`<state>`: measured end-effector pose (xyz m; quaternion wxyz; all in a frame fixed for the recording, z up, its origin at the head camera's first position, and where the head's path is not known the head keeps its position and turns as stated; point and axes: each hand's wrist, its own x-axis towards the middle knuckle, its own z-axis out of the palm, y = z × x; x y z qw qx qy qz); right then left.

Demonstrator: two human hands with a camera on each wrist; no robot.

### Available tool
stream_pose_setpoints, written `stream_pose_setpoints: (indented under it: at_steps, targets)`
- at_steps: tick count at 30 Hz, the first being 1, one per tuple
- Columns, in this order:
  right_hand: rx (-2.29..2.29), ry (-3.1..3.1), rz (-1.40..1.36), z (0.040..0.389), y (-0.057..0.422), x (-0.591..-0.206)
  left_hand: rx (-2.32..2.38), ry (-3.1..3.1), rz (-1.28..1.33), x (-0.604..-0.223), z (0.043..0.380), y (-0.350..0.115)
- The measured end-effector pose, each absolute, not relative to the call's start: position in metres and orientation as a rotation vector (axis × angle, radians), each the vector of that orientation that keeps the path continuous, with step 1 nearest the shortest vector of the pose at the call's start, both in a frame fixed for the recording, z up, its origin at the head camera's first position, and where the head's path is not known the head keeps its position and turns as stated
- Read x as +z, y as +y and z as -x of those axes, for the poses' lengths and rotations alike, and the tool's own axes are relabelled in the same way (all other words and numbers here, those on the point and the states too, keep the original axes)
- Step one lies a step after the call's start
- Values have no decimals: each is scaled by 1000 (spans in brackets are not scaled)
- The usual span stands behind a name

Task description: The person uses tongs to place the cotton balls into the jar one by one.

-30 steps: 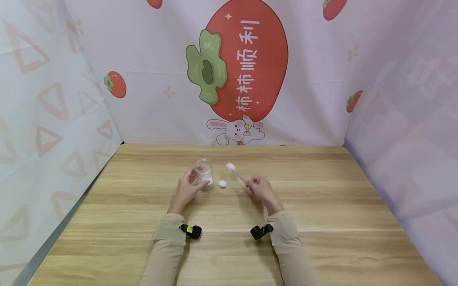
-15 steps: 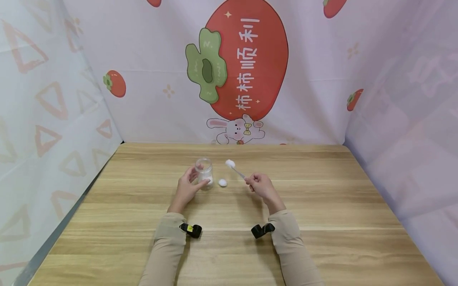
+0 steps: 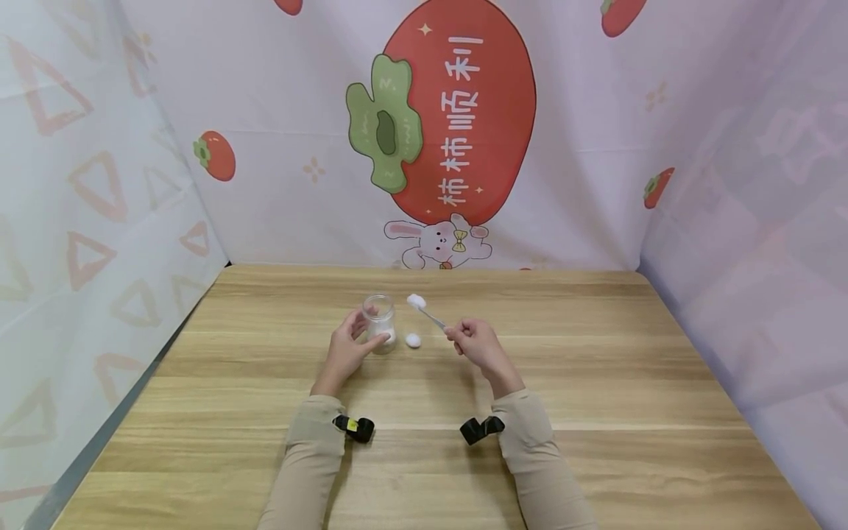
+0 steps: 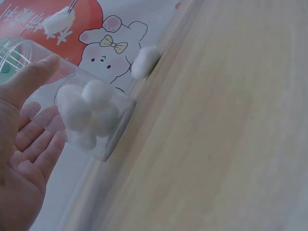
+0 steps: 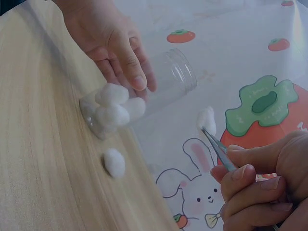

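Note:
My left hand [image 3: 345, 349] steadies a clear open-topped jar [image 3: 378, 309] that stands upright on the table, thumb on the near side and fingers round the far side. Several white cotton balls [image 4: 92, 109] lie in its lower part, as the left wrist view shows. In my right hand [image 3: 478, 344] I grip metal tweezers [image 5: 219, 148]. Their tips pinch a fluffy cotton ball [image 5: 206, 120], held in the air to the right of the jar's mouth. Another cotton ball [image 3: 414, 341] rests on the table just right of the jar.
The wood-grain table [image 3: 424, 471] runs back to a white cloth backdrop [image 3: 285, 206] printed with persimmons and a rabbit. Cloth walls also rise on both sides. Each sleeve cuff carries a black wrist camera [image 3: 482, 429].
My right hand has shifted slightly left, bringing the tweezers and their cotton ball closer to the jar's mouth. The left hand and jar stay in place.

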<state>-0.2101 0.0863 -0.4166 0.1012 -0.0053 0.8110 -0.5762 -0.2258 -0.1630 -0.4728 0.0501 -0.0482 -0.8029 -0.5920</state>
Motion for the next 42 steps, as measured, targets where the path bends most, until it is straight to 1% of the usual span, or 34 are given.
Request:
stream_pose_setpoints:
  at_steps: [29, 42]
  targets:
    - [-1643, 2440, 129, 207, 76, -391, -1808, -2433, 134, -473, 226, -162]
    - [-1627, 2433, 192, 207, 65, -388, -1823, -2431, 124, -472, 225, -161]
